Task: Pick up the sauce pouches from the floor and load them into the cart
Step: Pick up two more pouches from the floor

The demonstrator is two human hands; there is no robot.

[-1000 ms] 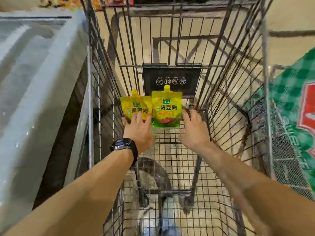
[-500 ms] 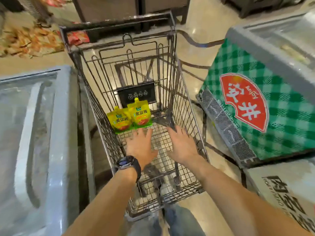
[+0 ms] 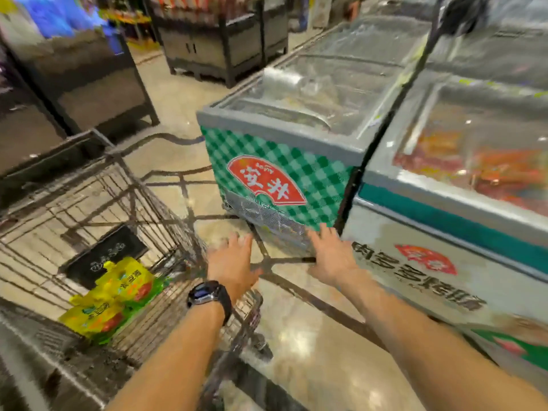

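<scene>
Two yellow-green sauce pouches (image 3: pixel 114 298) lie side by side inside the wire shopping cart (image 3: pixel 124 185) at the lower left, below a black sign on the cart's end wall. My left hand (image 3: pixel 232 262), with a black watch on the wrist, hovers flat with straight fingers over the cart's right rim and holds nothing. My right hand (image 3: pixel 330 256) is spread with straight fingers over the floor, to the right of the cart and close to the freezers, also empty. No pouch on the floor is in view. The picture is blurred by motion.
A green-checked chest freezer (image 3: pixel 281 161) with a red logo stands right of the cart. A white freezer (image 3: pixel 444 232) with a teal stripe sits beside it at right. Dark display stands (image 3: pixel 225 46) are at the back. Shiny beige floor (image 3: pixel 302 351) lies between cart and freezers.
Both hands have come out of the cart basket and moved right, away from the pouches. My view has swung right toward the freezers; the pouches stay in the cart.
</scene>
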